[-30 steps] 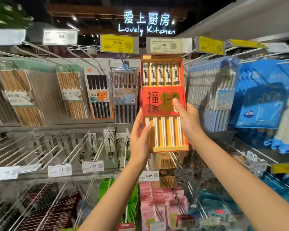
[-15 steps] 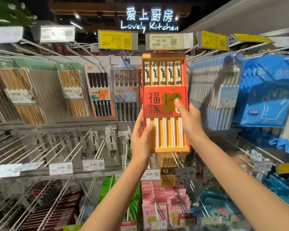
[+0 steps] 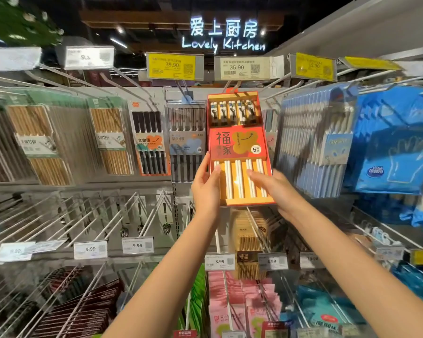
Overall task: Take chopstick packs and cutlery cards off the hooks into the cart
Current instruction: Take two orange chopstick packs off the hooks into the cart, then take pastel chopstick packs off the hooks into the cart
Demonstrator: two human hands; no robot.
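A red and orange chopstick pack (image 3: 237,142) with white chopsticks hangs at the top row under the 35.90 price tag (image 3: 242,68). My left hand (image 3: 205,186) grips its lower left edge, thumb on the front. My right hand (image 3: 274,191) holds the lower right part, thumb lying across the chopsticks and fingers hidden behind. The pack's top sits by its hook (image 3: 232,85); I cannot tell if it is off. The cart is out of view.
More chopstick packs hang left: grey (image 3: 187,140), black and orange (image 3: 149,140), bamboo (image 3: 110,140). Blue packs (image 3: 313,142) and blue glove bags (image 3: 396,142) crowd the right. Spoon cards (image 3: 139,215) hang on long wire hooks below, with pink packs (image 3: 230,301) lower down.
My right hand slid down from the red label to the lower part of the pack. The left hand shifted slightly lower too. The pack's lower end tilted out toward me.
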